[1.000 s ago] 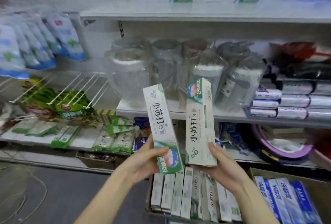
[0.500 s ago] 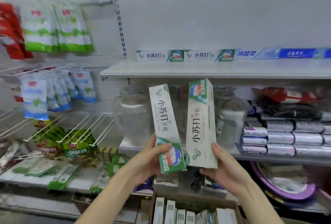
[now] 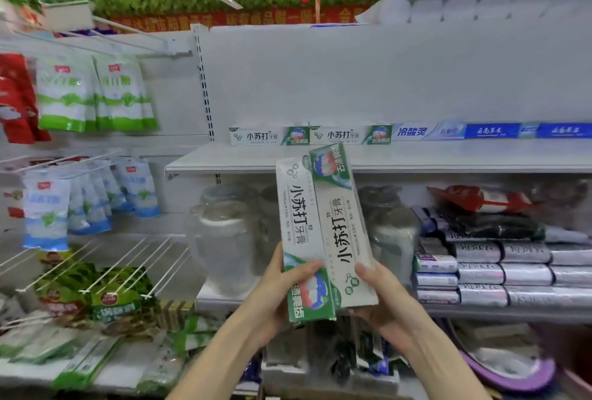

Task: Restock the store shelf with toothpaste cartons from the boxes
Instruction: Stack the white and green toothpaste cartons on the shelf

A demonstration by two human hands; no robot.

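1. A white shelf (image 3: pixel 243 158) with a row of stocked cartons (image 3: pixel 309 136) lying along its back
2. Held upright before its edge, touching: the left carton (image 3: pixel 296 223) and the right carton (image 3: pixel 344 233)
3. The left hand (image 3: pixel 275 298) grips the left carton's base; the right hand (image 3: pixel 389 310) grips the right carton's

Left hand (image 3: pixel 278 294): raised mid-frame, grips the lower end of the left carton (image 3: pixel 299 217), thumb across its front.
Right hand (image 3: pixel 387 310): alongside, holds the right carton (image 3: pixel 341 226) from below, thumb on its front.
Left forearm (image 3: pixel 224 351), right forearm (image 3: pixel 442 364): bare, rising from below, converging.
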